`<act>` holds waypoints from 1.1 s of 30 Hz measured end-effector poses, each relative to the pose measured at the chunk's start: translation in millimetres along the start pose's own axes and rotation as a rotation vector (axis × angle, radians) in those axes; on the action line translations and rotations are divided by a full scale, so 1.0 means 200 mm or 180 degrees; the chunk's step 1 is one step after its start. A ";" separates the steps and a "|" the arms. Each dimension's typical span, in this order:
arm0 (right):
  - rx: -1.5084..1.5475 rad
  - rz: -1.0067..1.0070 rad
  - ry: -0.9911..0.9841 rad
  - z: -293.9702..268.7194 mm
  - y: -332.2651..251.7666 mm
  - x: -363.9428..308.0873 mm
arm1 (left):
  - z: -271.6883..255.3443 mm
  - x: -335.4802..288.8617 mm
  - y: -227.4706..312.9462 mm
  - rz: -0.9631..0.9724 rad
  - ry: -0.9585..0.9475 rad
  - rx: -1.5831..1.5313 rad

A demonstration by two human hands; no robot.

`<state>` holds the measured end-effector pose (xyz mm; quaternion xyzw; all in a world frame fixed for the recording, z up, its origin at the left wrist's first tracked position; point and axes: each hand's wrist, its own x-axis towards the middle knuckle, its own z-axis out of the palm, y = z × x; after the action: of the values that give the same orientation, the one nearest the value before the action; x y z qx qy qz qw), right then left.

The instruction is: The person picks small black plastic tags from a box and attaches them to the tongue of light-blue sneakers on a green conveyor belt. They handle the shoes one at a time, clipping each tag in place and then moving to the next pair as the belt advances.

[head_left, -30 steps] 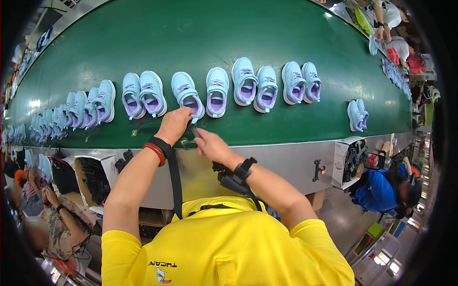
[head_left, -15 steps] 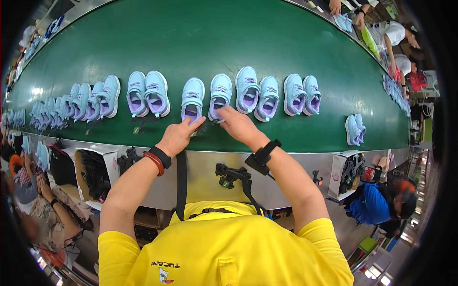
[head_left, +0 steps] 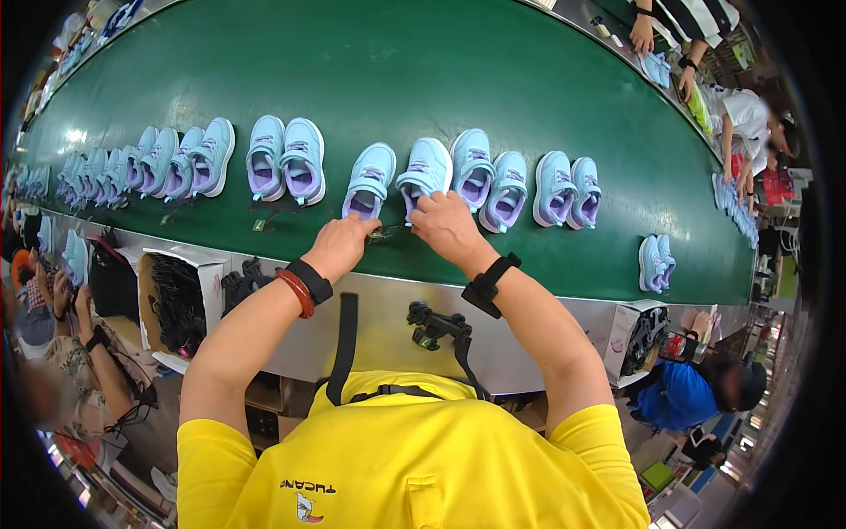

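The right hand (head_left: 448, 225) pinched the heel of a pale blue shoe (head_left: 423, 175) lying just beyond it; the left hand (head_left: 339, 247), fingers curled, held a small tag (head_left: 381, 234) beside it.

A shoe factory line: a long green conveyor belt (head_left: 458, 79) carries pair after pair of small light-blue shoes (head_left: 286, 160) in a row, boxes of parts (head_left: 176, 295) sit under its metal edge, and other workers (head_left: 749, 123) stand along the far side.
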<state>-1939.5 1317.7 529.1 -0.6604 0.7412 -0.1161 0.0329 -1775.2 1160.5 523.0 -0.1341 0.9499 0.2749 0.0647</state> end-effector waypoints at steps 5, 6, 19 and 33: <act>-0.0388 0.0133 -0.0060 0.06 0.01 0.01 | -0.04 0.00 0.03 0.0636 0.0384 -0.1085; -0.0340 0.0128 -0.0014 0.06 0.03 -0.01 | -0.05 0.00 0.06 0.0620 0.0425 -0.1085; 0.0022 -0.0015 0.0134 -0.14 0.02 -0.10 | 0.03 -0.04 0.10 -0.0138 0.0160 -0.0348; 0.0254 0.0328 0.0452 -0.06 0.01 -0.03 | -0.02 -0.04 0.11 0.0245 0.0512 -0.1240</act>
<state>-1943.2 1325.8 539.2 -0.6096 0.7695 -0.1902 0.0125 -1773.5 1178.1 538.1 -0.1293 0.8853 0.4439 -0.0490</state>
